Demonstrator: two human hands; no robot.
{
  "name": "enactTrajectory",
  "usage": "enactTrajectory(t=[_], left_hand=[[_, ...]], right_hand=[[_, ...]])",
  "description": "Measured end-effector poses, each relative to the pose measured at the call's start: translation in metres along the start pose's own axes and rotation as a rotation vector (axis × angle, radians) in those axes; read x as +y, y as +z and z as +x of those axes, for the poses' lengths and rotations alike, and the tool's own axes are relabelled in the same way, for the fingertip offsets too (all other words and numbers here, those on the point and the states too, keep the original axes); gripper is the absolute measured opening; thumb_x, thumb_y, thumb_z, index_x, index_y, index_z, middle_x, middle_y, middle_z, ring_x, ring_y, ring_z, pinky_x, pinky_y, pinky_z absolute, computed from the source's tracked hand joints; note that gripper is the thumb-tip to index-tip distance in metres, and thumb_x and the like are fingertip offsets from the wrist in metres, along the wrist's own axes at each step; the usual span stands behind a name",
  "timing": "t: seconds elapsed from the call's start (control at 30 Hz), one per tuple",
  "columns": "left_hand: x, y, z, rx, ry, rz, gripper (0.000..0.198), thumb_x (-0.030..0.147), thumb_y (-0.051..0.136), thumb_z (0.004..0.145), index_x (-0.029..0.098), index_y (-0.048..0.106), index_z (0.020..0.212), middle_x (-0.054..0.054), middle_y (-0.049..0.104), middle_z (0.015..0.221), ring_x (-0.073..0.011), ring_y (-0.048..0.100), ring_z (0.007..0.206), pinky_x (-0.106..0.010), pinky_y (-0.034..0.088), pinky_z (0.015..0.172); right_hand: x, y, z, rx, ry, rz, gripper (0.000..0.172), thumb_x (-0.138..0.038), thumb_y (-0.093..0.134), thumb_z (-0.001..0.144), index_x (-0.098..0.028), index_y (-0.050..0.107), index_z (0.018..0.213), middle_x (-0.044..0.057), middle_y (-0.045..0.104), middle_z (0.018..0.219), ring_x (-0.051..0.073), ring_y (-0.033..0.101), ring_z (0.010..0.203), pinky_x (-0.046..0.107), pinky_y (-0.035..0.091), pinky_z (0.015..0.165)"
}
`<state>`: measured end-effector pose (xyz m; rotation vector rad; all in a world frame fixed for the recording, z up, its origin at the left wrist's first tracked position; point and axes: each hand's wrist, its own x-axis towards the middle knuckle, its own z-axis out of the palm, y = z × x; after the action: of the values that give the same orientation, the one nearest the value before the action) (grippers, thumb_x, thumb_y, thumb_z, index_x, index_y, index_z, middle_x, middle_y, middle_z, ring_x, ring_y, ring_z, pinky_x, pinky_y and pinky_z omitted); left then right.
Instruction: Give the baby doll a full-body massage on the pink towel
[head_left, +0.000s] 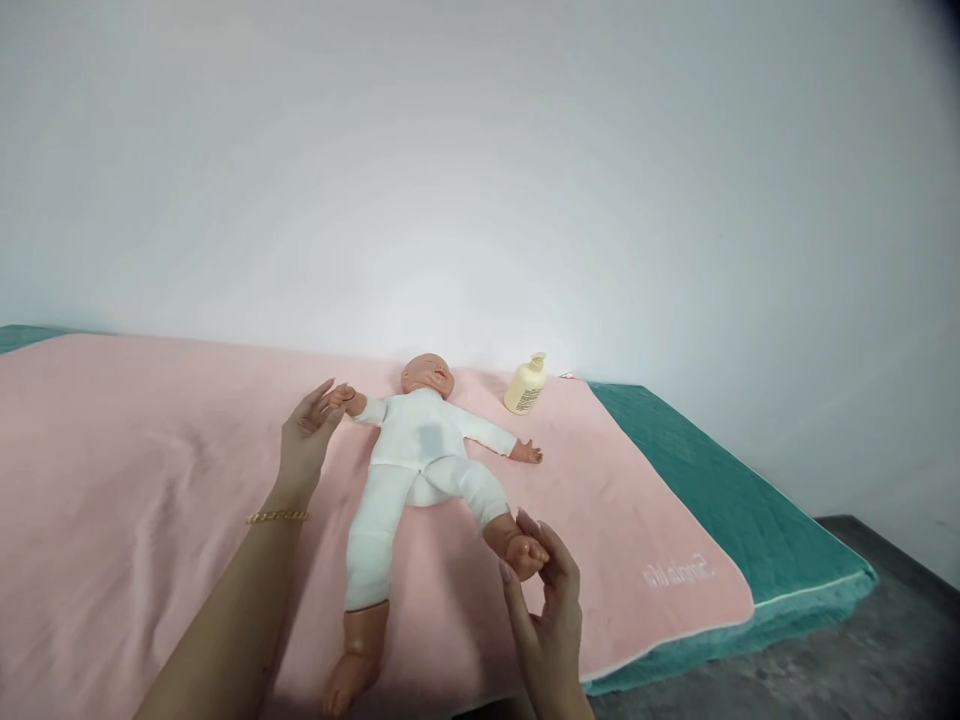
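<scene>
A baby doll [420, 450] in a white suit lies on its back on a pink towel [150, 470], head toward the wall. My left hand [307, 435], with a gold bracelet at the wrist, has its fingers closed round the doll's hand at the upper left. My right hand [544, 590] grips the doll's foot at the lower right, fingers wrapped round it. The doll's other arm lies stretched out toward a cream lotion bottle [526, 385]. Its other leg points toward me.
The pink towel covers a teal mattress [750, 510] whose right side and corner are bare. A plain white wall [480, 170] rises right behind it. Grey floor [862, 640] shows at the lower right, past the mattress corner.
</scene>
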<state>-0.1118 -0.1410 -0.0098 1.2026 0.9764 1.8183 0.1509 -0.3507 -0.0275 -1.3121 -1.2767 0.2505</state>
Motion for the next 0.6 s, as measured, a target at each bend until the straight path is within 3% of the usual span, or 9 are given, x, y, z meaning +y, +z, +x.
enactTrajectory(t=[0.13, 0.3, 0.47, 0.6], left_hand=[[-0.007, -0.005, 0.003, 0.095, -0.037, -0.017, 0.051, 0.028, 0.070, 0.078, 0.019, 0.058, 0.127, -0.012, 0.059, 0.132, -0.0247, 0.055, 0.123, -0.044, 0.041, 0.108], [-0.014, -0.012, 0.006, 0.155, -0.099, 0.059, 0.046, 0.028, 0.069, 0.079, 0.020, 0.060, 0.123, -0.011, 0.058, 0.133, -0.0269, 0.051, 0.127, -0.047, 0.040, 0.108], [-0.016, -0.013, 0.008, 0.336, -0.215, 0.013, 0.042, 0.027, 0.066, 0.082, 0.018, 0.055, 0.121, -0.013, 0.059, 0.127, -0.0224, 0.060, 0.115, -0.040, 0.051, 0.097], [-0.019, -0.020, 0.008, 0.422, -0.360, -0.012, 0.036, 0.022, 0.062, 0.085, 0.015, 0.050, 0.119, -0.014, 0.063, 0.114, -0.0183, 0.066, 0.100, -0.035, 0.054, 0.089]], right_hand=[[0.002, -0.007, -0.009, -0.061, 0.033, -0.087, 0.052, -0.024, 0.057, 0.088, -0.022, 0.040, 0.137, 0.012, 0.053, 0.139, 0.023, 0.054, 0.125, 0.034, 0.054, 0.094], [0.014, -0.015, -0.026, -0.226, 0.121, -0.223, 0.057, -0.027, 0.059, 0.086, -0.024, 0.038, 0.139, 0.009, 0.056, 0.136, 0.023, 0.059, 0.120, 0.032, 0.054, 0.093], [0.022, -0.007, -0.048, -0.283, 0.272, -0.325, 0.058, -0.031, 0.057, 0.084, -0.026, 0.039, 0.139, 0.007, 0.064, 0.125, 0.026, 0.066, 0.108, 0.034, 0.057, 0.082], [0.022, 0.001, -0.048, -0.295, 0.272, -0.360, 0.056, -0.032, 0.054, 0.083, -0.027, 0.042, 0.137, 0.005, 0.064, 0.126, 0.025, 0.066, 0.108, 0.032, 0.056, 0.082]])
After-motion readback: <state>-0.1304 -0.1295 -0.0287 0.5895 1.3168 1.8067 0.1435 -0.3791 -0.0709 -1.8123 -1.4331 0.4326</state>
